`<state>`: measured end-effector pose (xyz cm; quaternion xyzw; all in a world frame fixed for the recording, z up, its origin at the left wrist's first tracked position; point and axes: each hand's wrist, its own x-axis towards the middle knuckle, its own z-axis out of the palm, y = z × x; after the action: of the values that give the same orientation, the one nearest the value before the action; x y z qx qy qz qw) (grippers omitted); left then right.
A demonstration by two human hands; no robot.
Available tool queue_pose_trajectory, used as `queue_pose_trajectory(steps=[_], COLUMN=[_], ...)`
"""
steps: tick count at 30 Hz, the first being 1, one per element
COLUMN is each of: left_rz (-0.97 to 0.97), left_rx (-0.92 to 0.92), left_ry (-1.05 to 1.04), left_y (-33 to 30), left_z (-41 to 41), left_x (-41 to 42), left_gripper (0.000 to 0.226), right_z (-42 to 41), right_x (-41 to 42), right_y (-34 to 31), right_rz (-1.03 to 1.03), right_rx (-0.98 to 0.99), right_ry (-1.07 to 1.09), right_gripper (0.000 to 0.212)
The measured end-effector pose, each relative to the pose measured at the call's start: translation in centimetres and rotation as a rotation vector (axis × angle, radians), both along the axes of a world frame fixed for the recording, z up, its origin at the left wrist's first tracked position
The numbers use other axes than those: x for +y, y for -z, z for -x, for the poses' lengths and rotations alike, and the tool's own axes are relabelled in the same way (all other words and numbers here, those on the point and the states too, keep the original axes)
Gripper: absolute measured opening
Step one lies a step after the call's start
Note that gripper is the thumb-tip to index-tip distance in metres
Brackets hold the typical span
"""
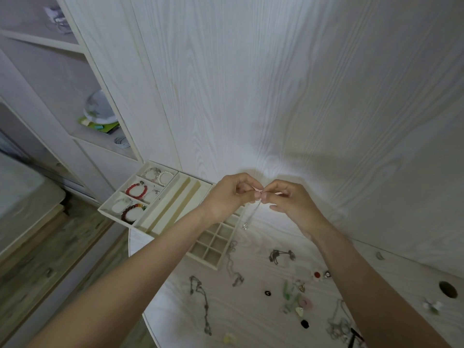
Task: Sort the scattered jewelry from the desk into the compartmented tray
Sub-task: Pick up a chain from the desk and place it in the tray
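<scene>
At the far left, beyond the edge of the white wood-grain surface (251, 310), stands a pale shelving unit (75, 101) with a green-and-white bundle on one shelf. Next comes the cream compartmented tray (175, 197), its left end overhanging the surface. Its three left compartments hold bead bracelets — a white pearl bracelet (165, 177) at the back, a red bead bracelet (136, 190) in the middle, a dark red bead bracelet (130, 213) with orange and green beads in front. Long bare slots run through the tray's middle, and a grid of small square cells sits at its right end, partly hidden under my forearm.

My left hand (226, 197) is raised above that grid, its grip closed: thumb and fingertips pinch the top of a thin silver chain necklace (252, 212). My right hand (288, 199) meets it, fingertips touching, and pinches the same spot. The chain hangs down between my hands, its small pendant dangling just above the surface beside the tray.

Below and to the right, loose jewelry lies scattered — a dark chain (200, 302), a grey chain (233, 267), a tangled dark necklace (281, 256), a red-centred flower piece (316, 275), small black pieces and pale green bits. A round hole (448, 289) opens in the surface at far right.
</scene>
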<state>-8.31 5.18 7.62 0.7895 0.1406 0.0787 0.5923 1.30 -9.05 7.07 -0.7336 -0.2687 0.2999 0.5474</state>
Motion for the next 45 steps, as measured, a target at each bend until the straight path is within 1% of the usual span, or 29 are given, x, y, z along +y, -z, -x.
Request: queue_pose_trajectory(steps=[3, 5, 8, 13, 15, 18, 20, 22, 24, 26, 28, 30, 33, 35, 37, 40, 41, 43, 45], left_rz=[0.064, 0.112, 0.19, 0.269, 0.221, 0.104, 0.118, 0.148, 0.16, 0.155, 0.129, 0.122, 0.109, 0.164, 0.181, 0.133, 0.106, 0.074, 0.096], left_rx=[-0.027, -0.058, -0.061, 0.054, 0.122, 0.163, 0.175, 0.201, 0.212, 0.204, 0.202, 0.216, 0.238, 0.233, 0.241, 0.256, 0.27, 0.298, 0.335], left_ry=[0.016, -0.01, -0.035, -0.019, 0.012, 0.081, 0.12, 0.17, 0.182, 0.153, 0.078, -0.013, -0.118, -0.162, -0.189, -0.251, -0.27, -0.297, -0.31], left_y=[-0.2, -0.2, -0.1, 0.1, 0.3, 0.8, 1.0, 1.4, 1.7, 2.2, 2.8, 3.6, 4.8, 5.5, 6.1, 6.8, 7.2, 8.1, 9.4], left_z=[0.1, 0.3, 0.5, 0.8, 0.8, 0.6, 0.4, 0.3, 0.5, 1.0, 1.6, 2.6, 4.4, 5.6, 6.4, 7.5, 7.8, 8.5, 9.2], left_x=[0.0, 0.0, 0.0, -0.2, -0.4, -0.6, -0.7, -0.8, -0.6, 0.0, 1.0, 2.5, 5.1, 6.8, 8.3, 10.7, 11.7, 13.9, 16.2], left_gripper=[0.014, 0.015, 0.015, 0.017, 0.021, 0.029, 0.029, 0.03, 0.02, 0.004, 0.008, 0.012, 0.018, 0.021, 0.019, 0.01, 0.011, 0.019, 0.023], right_z=[0.0, 0.1, 0.2, 0.1, 0.1, 0.4, 0.6, 0.8, 0.7, 0.4, 0.1, -0.1, 0.0, 0.5, 1.0, 1.4, 1.5, 1.7, 2.0], right_x=[-0.1, -0.3, -0.3, -0.4, -0.4, 0.1, 0.6, 1.1, 1.5, 1.8, 2.0, 2.4, 3.4, 4.6, 6.2, 9.0, 10.0, 12.1, 14.5], right_y=[-0.3, -0.3, -0.2, -0.5, -0.9, -1.4, -1.7, -2.0, -2.2, -2.2, -1.9, -1.2, 0.2, 1.0, 1.7, 2.4, 2.6, 3.0, 3.6], right_rz=[-0.04, -0.056, -0.061, -0.154, -0.153, -0.1, -0.085, -0.109, -0.17, -0.253, -0.306, -0.308, -0.268, -0.236, -0.212, -0.184, -0.173, -0.144, -0.113], right_rx=[0.164, 0.231, 0.227, 0.256, 0.235, 0.1, 0.018, -0.016, 0.053, 0.229, 0.362, 0.423, 0.461, 0.47, 0.481, 0.49, 0.491, 0.481, 0.476], right_ry=[-0.005, -0.007, 0.008, 0.095, 0.065, -0.013, -0.031, -0.013, 0.045, 0.116, 0.171, 0.219, 0.263, 0.259, 0.262, 0.274, 0.273, 0.26, 0.246], right_gripper=[0.007, 0.008, 0.008, 0.014, 0.014, 0.012, 0.012, 0.012, 0.012, 0.012, 0.01, 0.011, 0.014, 0.015, 0.015, 0.013, 0.013, 0.013, 0.012])
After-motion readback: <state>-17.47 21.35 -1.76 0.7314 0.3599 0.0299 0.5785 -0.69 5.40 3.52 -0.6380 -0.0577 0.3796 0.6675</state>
